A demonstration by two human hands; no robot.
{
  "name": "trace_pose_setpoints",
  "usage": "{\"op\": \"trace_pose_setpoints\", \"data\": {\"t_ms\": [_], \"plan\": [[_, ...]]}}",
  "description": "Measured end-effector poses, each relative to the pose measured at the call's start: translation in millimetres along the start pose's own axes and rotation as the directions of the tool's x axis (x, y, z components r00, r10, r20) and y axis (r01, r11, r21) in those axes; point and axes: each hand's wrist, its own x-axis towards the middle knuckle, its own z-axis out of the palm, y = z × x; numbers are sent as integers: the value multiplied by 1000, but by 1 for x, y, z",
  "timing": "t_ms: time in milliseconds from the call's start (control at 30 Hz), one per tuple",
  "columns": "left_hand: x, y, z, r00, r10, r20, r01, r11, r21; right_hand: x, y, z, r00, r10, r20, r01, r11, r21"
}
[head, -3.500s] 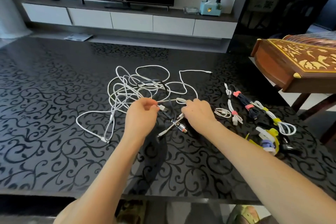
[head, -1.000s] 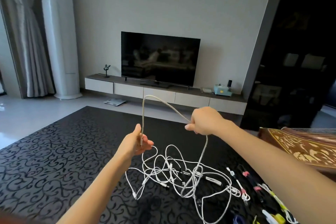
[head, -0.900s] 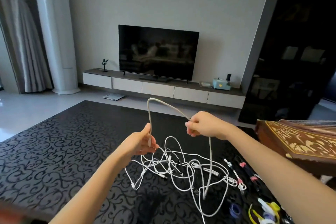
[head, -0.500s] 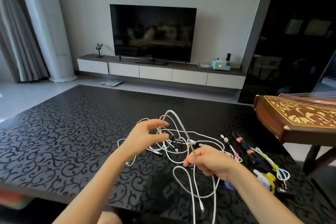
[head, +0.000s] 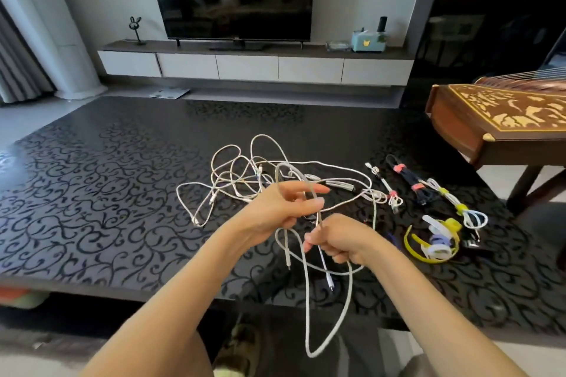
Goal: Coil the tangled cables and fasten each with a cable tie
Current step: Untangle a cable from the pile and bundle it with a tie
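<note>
My left hand holds one white cable above the table's front part. A loop of it arches over the outstretched fingers, and a short end with a plug hangs below the palm. Just below and to the right, my right hand pinches the same cable. From there a long loop drops past the table's front edge. The tangle of white cables lies on the table behind my hands. At the right lie tied coils: white with a pink tie, black with pink ties, white with yellow ties.
A heap of loose yellow, white and purple cable ties lies right of my right hand. The black patterned table spreads out to the left. A carved wooden instrument on a stand is at the far right. A TV unit stands behind.
Both hands came down from chest height to just over the table. My right hand swung under my left, laying a cable loop over the left fingers. The view tilted downwards.
</note>
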Motion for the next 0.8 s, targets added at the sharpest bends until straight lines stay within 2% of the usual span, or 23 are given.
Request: {"op": "trace_pose_setpoints", "data": {"t_ms": [100, 167, 233, 300, 367, 433, 533, 600, 700, 767, 800], "plan": [[5, -11, 6, 993, 75, -91, -68, 995, 78, 5, 3, 7, 999, 36, 40, -35, 999, -32], [9, -17, 9, 977, 137, -163, -122, 988, 100, 7, 5, 9, 999, 5, 41, -6, 999, 38], [12, -15, 9, 954, 150, -261, -173, 983, -69, 8, 8, 8, 999, -34, 36, 29, 991, 131], [15, -5, 3, 924, 156, -348, -272, 910, -313, 4, 7, 4, 996, -66, 62, 54, 983, 178], [14, 6, -6, 893, 206, -399, -362, 857, -366, -3, 4, -1, 994, -87, 64, 72, 975, 208], [13, 13, -8, 875, 242, -418, -414, 822, -390, -8, -3, -4, 989, -142, -30, 145, 977, 155], [14, 20, -7, 860, 232, -456, -442, 785, -434, -13, -8, -5, 934, -275, -227, 275, 961, -33], [15, 23, -22, 795, 212, -569, -501, 757, -419, -21, -4, -7, 933, -293, -207, 288, 956, -54], [7, 24, -67, 615, 154, -774, -609, 717, -341, -34, 7, -19, 952, -291, -97, 296, 955, 34], [-1, 16, -90, 529, 129, -839, -564, 792, -234, -36, 9, -26, 924, -359, -132, 374, 921, 109], [-1, 9, -94, 508, 137, -850, -475, 868, -145, -36, 7, -27, 895, -410, -176, 433, 893, 121]]}}
